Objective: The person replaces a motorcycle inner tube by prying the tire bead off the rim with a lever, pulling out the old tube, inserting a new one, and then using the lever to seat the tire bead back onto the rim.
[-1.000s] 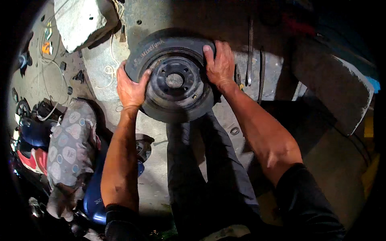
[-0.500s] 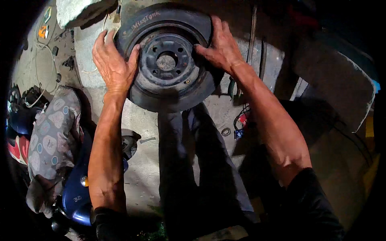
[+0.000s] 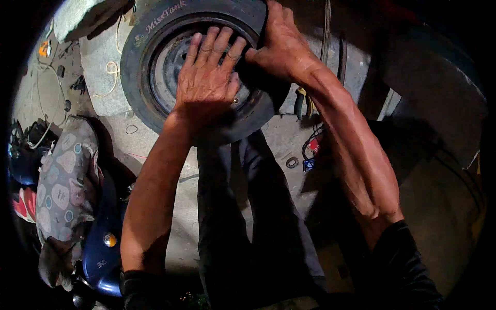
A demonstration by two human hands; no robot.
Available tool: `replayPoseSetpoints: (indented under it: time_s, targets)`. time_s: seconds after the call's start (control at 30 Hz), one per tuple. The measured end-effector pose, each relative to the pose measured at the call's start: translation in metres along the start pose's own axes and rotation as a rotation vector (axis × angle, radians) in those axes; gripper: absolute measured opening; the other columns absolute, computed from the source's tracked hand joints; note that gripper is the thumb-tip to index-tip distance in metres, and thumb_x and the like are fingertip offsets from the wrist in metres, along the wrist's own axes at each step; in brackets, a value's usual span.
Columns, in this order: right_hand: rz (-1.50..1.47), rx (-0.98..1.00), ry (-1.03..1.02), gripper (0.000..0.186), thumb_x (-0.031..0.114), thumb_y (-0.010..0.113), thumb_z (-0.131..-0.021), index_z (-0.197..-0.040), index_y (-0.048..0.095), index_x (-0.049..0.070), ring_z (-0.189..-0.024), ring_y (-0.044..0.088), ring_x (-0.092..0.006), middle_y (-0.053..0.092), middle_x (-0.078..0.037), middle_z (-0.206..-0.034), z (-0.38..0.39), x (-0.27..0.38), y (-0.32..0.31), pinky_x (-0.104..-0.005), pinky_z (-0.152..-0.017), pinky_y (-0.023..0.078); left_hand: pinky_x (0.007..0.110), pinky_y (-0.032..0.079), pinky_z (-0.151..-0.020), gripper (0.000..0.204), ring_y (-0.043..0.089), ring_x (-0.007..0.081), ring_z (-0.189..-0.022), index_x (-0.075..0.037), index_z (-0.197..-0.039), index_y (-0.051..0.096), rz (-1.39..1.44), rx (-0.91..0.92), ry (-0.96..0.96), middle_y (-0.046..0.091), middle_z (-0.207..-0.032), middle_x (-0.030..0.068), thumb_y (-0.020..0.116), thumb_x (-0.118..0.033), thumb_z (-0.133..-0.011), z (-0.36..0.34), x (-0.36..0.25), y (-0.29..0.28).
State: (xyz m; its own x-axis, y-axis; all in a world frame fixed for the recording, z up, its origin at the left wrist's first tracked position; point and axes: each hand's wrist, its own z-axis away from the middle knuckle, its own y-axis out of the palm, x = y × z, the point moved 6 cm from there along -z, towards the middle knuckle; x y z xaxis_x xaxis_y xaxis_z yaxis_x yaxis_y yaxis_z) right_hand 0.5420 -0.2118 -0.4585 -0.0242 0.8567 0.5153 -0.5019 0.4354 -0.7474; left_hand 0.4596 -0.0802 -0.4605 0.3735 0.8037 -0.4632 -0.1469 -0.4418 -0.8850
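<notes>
Tyre (image 3: 135, 85): ahead of the legs (image 3: 222, 206); what supports it cannot be told. Metal rim (image 3: 165, 67): inside it. Right hand (image 3: 287, 49): clamped over the tyre's right edge. Left hand (image 3: 207, 82): flat across the rim, clamping nothing. Advisable: steady right grip, even left palm pressure.

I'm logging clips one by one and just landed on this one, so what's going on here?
A person is handling a black-tyred wheel with both bare hands. The left hand is spread over the metal rim, while the right hand is at the wheel's right side. Pliers with dark and yellow handles lie just right of the wheel.
</notes>
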Motion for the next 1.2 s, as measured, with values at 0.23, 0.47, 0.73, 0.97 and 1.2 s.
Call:
replayPoseSetpoints:
  time_s: [0.23, 0.47, 0.73, 0.97, 1.2]
  targets:
    - [0.07, 0.195, 0.073, 0.105, 0.027, 0.082, -0.076, -0.152, 0.019, -0.01, -0.127, 0.044, -0.0535, 0.033, -0.036, -0.144, -0.007, 0.013, -0.012, -0.0548, -0.105, 0.043, 0.055, 0.03, -0.116, 0.061, 0.039, 0.0438, -0.14, -0.002, -0.134, 0.056, -0.046, -0.099, -0.172, 0.043, -0.148, 0.0246, 0.065, -0.017, -0.075, -0.007, -0.015, 0.004]
    - [0.006, 0.156, 0.029, 0.094, 0.024, 0.087, -0.068, -0.139, 0.034, -0.008, -0.121, 0.05, -0.0572, 0.044, -0.036, -0.132, -0.012, 0.016, 0.003, -0.0531, -0.105, 0.047, 0.051, 0.043, -0.105, 0.052, 0.047, 0.0439, -0.131, -0.006, -0.127, 0.059, -0.078, -0.039, -0.217, 0.049, -0.138, 0.0234, 0.067, -0.01, -0.076, -0.014, 0.004, -0.009]
    - [-0.199, 0.108, 0.198, 0.065, 0.031, 0.081, -0.077, -0.126, 0.057, -0.006, -0.119, 0.061, -0.0451, 0.063, -0.031, -0.122, -0.02, -0.016, -0.029, -0.0471, -0.104, 0.049, 0.048, 0.039, -0.112, 0.067, 0.048, 0.0427, -0.135, -0.003, -0.144, 0.049, -0.108, 0.145, -0.228, 0.041, -0.15, 0.0277, 0.075, -0.011, -0.082, 0.085, 0.014, -0.056]
    - [0.331, -0.231, 0.144, 0.048, 0.035, 0.073, -0.086, -0.116, 0.064, 0.0, -0.104, 0.064, -0.0463, 0.065, -0.028, -0.114, 0.007, -0.144, -0.064, -0.051, -0.089, 0.052, 0.039, 0.035, -0.114, 0.111, 0.048, 0.0438, -0.134, 0.009, -0.153, 0.02, 0.439, 0.021, -1.189, 0.045, -0.144, 0.0367, 0.08, -0.05, -0.08, 0.112, 0.104, -0.061]
    - [0.363, -0.002, 0.391, 0.047, 0.033, 0.071, -0.086, -0.114, 0.065, -0.004, -0.101, 0.067, -0.0439, 0.07, -0.027, -0.107, -0.002, -0.172, -0.036, -0.0479, -0.086, 0.054, 0.045, 0.044, -0.103, 0.095, 0.06, 0.0495, -0.118, 0.013, -0.142, 0.03, 0.299, 0.126, -1.183, 0.06, -0.122, 0.0407, 0.076, -0.044, -0.081, 0.116, 0.114, -0.06]
